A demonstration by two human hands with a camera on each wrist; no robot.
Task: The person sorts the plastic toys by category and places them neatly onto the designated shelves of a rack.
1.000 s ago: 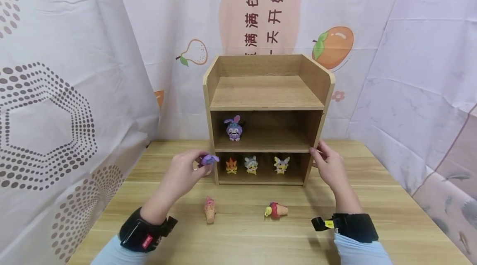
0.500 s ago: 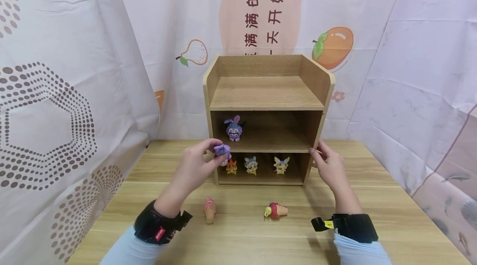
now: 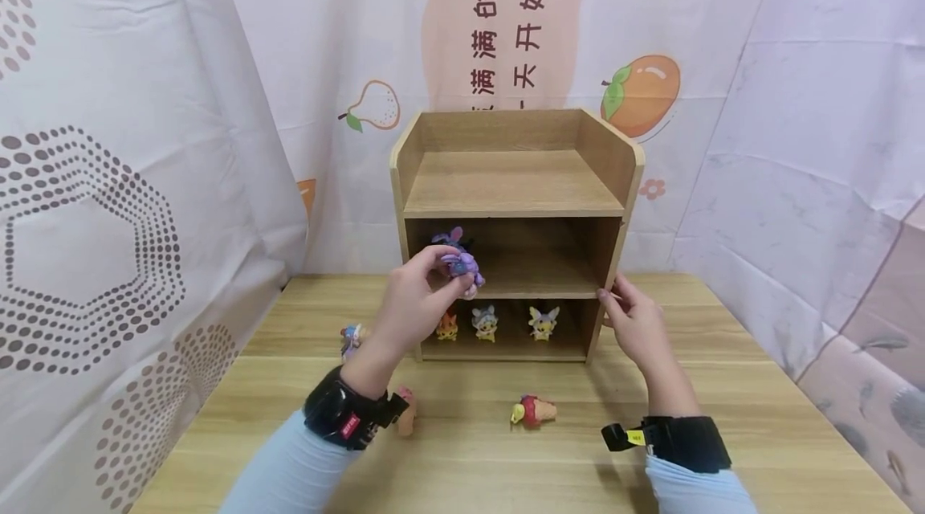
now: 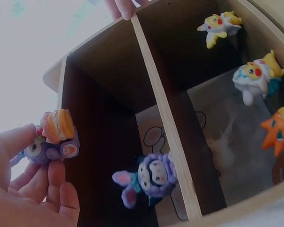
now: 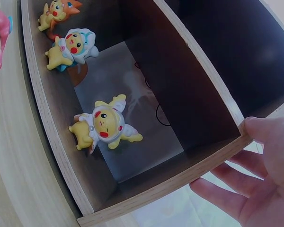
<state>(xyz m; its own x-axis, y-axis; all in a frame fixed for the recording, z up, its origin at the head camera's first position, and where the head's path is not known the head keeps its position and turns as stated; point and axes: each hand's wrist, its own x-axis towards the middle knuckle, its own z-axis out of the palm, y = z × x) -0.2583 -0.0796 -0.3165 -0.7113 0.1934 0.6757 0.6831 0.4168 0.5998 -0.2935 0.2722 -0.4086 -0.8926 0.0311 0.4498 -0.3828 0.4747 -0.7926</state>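
From my remote station I observe, in the head view, the left hand (image 3: pixel 413 301) pinching a purple figurine (image 3: pixel 464 267) between thumb and fingers, the grip parted only by the figurine's width; the figurine is held up before the left part of the middle compartment (image 3: pixel 549 267) of a wooden shelf unit (image 3: pixel 513 183), and I cannot tell whether it touches the wood. The left wrist view shows me its orange layered piece (image 4: pixel 59 126), with the thumb above and fingers beneath. In the same compartment stands a long-eared figurine (image 4: pixel 154 177), also purple, partly hidden from the head camera. I see the right hand (image 3: pixel 637 320) pinching the front edge of the unit's right side wall (image 3: pixel 616 255), level with the middle board (image 3: pixel 535 296), fingers against the outer face. In the bottom compartment (image 3: pixel 569 344) stand, left to right, an orange-hooded figurine (image 3: pixel 447 328), a white-and-teal figurine (image 3: pixel 485 325) and a white-eared figurine (image 3: pixel 542 324). On the table (image 3: pixel 477 466) I note a pink cone figurine (image 3: pixel 408 419), partly covered by a black wrist strap (image 3: pixel 336 409), a red cone figurine (image 3: pixel 533 412), and a blue figurine (image 3: pixel 351 337) just beside the left forearm.
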